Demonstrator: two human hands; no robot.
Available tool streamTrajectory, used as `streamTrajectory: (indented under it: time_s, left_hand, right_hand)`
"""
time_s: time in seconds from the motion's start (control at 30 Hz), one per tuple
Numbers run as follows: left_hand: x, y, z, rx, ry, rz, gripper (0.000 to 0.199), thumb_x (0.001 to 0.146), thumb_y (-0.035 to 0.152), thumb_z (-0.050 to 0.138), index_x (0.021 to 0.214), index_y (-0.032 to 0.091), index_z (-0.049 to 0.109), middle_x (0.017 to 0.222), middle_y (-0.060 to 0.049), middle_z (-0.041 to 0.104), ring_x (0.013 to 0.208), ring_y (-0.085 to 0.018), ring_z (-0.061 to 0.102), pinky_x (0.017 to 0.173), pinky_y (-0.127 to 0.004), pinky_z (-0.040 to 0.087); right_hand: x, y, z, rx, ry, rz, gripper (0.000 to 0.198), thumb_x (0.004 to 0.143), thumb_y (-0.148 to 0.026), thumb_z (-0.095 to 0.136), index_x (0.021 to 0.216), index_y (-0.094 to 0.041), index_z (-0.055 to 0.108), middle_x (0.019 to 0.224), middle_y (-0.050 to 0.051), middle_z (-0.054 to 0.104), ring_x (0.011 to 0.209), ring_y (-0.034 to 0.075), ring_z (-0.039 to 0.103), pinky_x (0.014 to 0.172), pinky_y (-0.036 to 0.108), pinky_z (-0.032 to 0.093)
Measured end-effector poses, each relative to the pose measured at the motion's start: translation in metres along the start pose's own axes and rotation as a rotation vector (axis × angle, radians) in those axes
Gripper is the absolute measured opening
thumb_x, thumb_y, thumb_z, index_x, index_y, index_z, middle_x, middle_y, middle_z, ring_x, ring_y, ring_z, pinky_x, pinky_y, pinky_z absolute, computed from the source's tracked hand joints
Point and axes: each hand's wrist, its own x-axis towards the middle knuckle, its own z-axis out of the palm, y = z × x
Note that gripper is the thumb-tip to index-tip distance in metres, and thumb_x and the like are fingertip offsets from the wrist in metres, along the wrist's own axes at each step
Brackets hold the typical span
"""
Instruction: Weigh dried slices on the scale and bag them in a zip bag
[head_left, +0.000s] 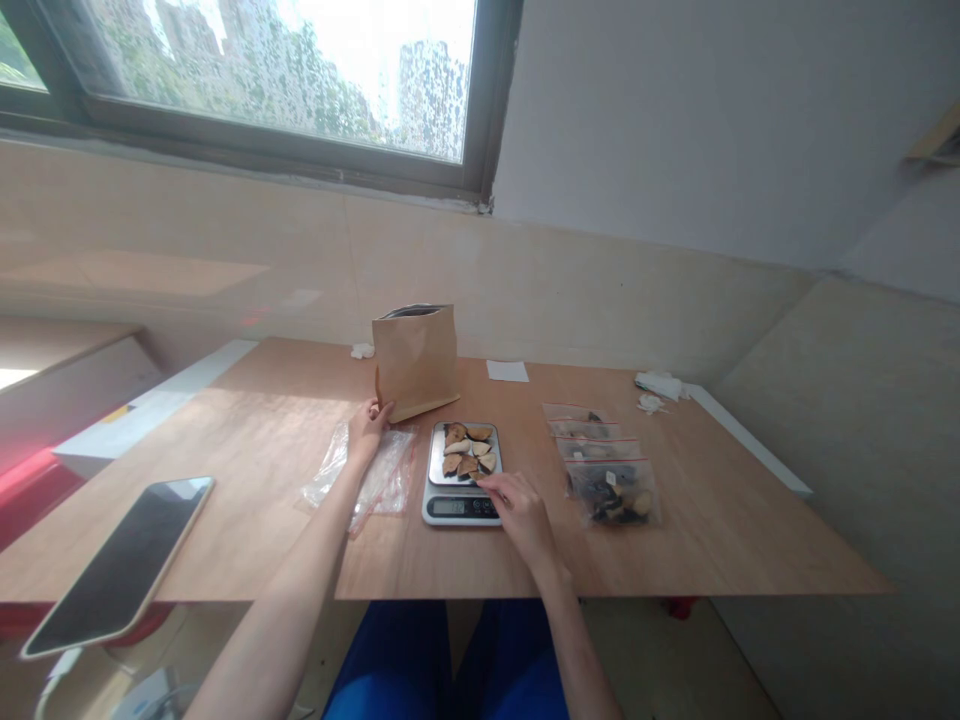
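A digital kitchen scale (463, 507) stands near the table's front edge, its metal plate covered with several brown and pale dried slices (459, 447). My right hand (523, 510) is at the plate's front right corner, thumb and finger pinched on a small dark dried slice (477, 477). Behind the scale a brown kraft paper bag (416, 362) stands upright with its top open; its inside is mostly hidden. Its lower left corner is between the fingers of my left hand (367, 428). Beneath my left wrist lie clear zip bags (388, 478), flat on the wood.
Filled zip bags (621, 495) overlap in a row on the right of the wooden table (720, 520). At the back are a white paper (508, 371) and crumpled tissues (660, 386). A phone (124, 560) with a cable juts over the left front edge.
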Motion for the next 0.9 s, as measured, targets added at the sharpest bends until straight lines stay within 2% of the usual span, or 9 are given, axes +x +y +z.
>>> streamTrajectory:
  time_s: [0.27, 0.53, 0.73, 0.9]
  left_hand:
    - [0.003, -0.004, 0.0, 0.011, -0.003, 0.018, 0.044, 0.071, 0.054, 0.05, 0.095, 0.018, 0.06, 0.051, 0.002, 0.056, 0.059, -0.019, 0.055, 0.062, -0.029, 0.038]
    - [0.005, -0.008, 0.002, 0.014, -0.003, 0.033, 0.045, 0.071, 0.056, 0.049, 0.095, 0.019, 0.059, 0.052, 0.002, 0.056, 0.06, -0.02, 0.056, 0.062, -0.029, 0.037]
    - [0.003, -0.006, 0.002, 0.036, 0.015, 0.042, 0.043, 0.073, 0.055, 0.049, 0.094, 0.019, 0.059, 0.052, 0.002, 0.055, 0.06, -0.02, 0.055, 0.06, -0.028, 0.037]
    - [0.003, -0.006, 0.002, 0.058, 0.083, 0.061, 0.044, 0.073, 0.052, 0.051, 0.1, 0.018, 0.056, 0.053, 0.004, 0.049, 0.06, -0.019, 0.054, 0.06, -0.028, 0.037]
  right_hand:
    - [0.004, 0.012, 0.006, -0.041, -0.05, -0.006, 0.022, 0.084, -0.027, 0.051, 0.094, -0.031, 0.07, 0.094, 0.002, 0.07, 0.087, 0.023, 0.055, 0.08, 0.037, 0.042]
    - [0.004, 0.013, 0.001, -0.015, -0.051, -0.011, 0.02, 0.081, -0.025, 0.055, 0.092, -0.032, 0.07, 0.1, 0.001, 0.069, 0.09, 0.023, 0.056, 0.081, 0.039, 0.043]
    - [-0.011, 0.013, 0.0, -0.074, 0.107, -0.036, 0.025, 0.082, -0.02, 0.051, 0.094, -0.031, 0.069, 0.105, 0.004, 0.064, 0.099, 0.021, 0.055, 0.09, 0.037, 0.041]
    - [-0.028, 0.022, -0.001, -0.073, 0.255, 0.07, 0.025, 0.083, -0.017, 0.046, 0.089, -0.026, 0.068, 0.098, 0.006, 0.059, 0.096, 0.02, 0.055, 0.087, 0.035, 0.043]
